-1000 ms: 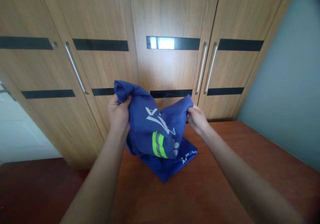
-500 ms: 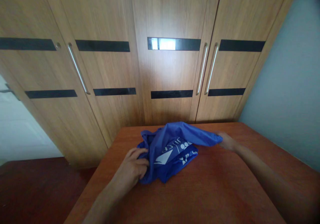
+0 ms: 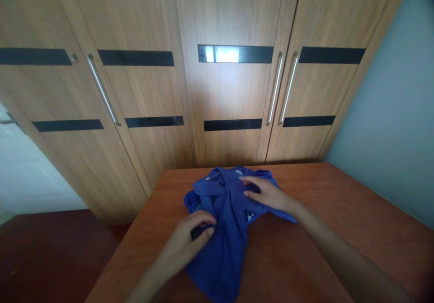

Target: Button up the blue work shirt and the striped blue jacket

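Observation:
A crumpled blue shirt with white print lies on the reddish wooden table, one long part of it hanging toward the near side. My left hand is over the shirt's left side, with thumb and fingers curved and a gap between them. Higher up and to the right, my right hand is over the cloth near the white lettering, its thumb and fingers apart. Whether the fingertips touch the fabric I cannot tell. Most of the print is hidden in the folds.
A wooden wardrobe with metal handles and dark strips stands right behind the table's far edge. On the right is a pale blue wall. A white door and dark red floor show at the left.
The shirt has turned over and spread toward me, covering most of its print. My right hand let go of the stretched corner at the right and moved left over the cloth; my left hand loosened.

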`<state>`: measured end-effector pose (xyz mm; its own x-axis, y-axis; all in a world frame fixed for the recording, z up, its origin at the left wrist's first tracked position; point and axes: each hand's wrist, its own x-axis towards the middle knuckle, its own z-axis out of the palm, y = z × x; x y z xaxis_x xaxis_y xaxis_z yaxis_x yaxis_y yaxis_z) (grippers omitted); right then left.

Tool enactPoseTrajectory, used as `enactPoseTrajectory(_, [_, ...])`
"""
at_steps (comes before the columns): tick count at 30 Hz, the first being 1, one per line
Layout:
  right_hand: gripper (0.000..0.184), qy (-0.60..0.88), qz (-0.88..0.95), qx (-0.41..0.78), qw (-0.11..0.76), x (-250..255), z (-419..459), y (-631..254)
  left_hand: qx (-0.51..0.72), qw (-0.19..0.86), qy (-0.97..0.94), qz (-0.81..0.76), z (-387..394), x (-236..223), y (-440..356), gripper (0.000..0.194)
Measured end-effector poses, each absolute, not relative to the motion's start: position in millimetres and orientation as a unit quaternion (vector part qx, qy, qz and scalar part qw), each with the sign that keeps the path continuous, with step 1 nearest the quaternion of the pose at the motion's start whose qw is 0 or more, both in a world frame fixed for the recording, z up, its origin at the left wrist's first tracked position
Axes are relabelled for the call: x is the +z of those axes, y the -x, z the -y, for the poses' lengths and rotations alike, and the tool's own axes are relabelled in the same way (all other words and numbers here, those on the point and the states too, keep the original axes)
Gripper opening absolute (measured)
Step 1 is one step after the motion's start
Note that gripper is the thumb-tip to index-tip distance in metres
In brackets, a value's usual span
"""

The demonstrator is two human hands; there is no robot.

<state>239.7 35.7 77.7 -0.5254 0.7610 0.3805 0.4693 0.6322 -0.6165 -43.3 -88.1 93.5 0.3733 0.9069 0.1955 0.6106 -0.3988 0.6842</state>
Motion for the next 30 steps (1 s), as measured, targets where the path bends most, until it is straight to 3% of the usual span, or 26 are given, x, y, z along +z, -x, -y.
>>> enactPoseTrajectory(3, [0.048, 0.336, 0.877, 0.217, 0.265, 67, -15, -228, 0.303, 0.118, -0.731, -0.6, 62, 79, 41, 0.047])
enactPoseTrajectory(6, [0.044, 0.326, 0.889, 0.224, 0.229, 59, 2, -232, 0.241, 0.056, -0.733, -0.634, 40, 70, 37, 0.064])
enactPoseTrajectory(11, [0.021, 0.367, 0.861, 0.163, 0.314, 59, 1, -238, 0.193, 0.095, -0.769, -0.602, 10, 71, 38, 0.028])
enactPoseTrajectory(14, [0.037, 0.402, 0.839, 0.116, 0.347, 60, -22, -227, 0.262, 0.213, -0.76, -0.555, -4, 74, 45, 0.012])
enactPoseTrajectory(16, [0.045, 0.411, 0.843, 0.121, 0.326, 61, -41, -214, 0.314, 0.281, -0.731, -0.537, -12, 76, 51, 0.011])
enactPoseTrajectory(20, [0.023, 0.358, 0.876, 0.168, 0.276, 77, -60, -195, 0.392, 0.287, -0.667, -0.564, -26, 82, 68, 0.015])
enactPoseTrajectory(26, [0.034, 0.25, 0.905, 0.08, 0.333, 113, -7, -219, 0.519, 0.241, -0.558, -0.6, -59, 115, 91, 0.026])
enactPoseTrajectory(30, [0.022, 0.263, 0.941, -0.014, 0.213, 98, 50, -251, 0.542, 0.217, -0.541, -0.605, -79, 137, 105, 0.03])
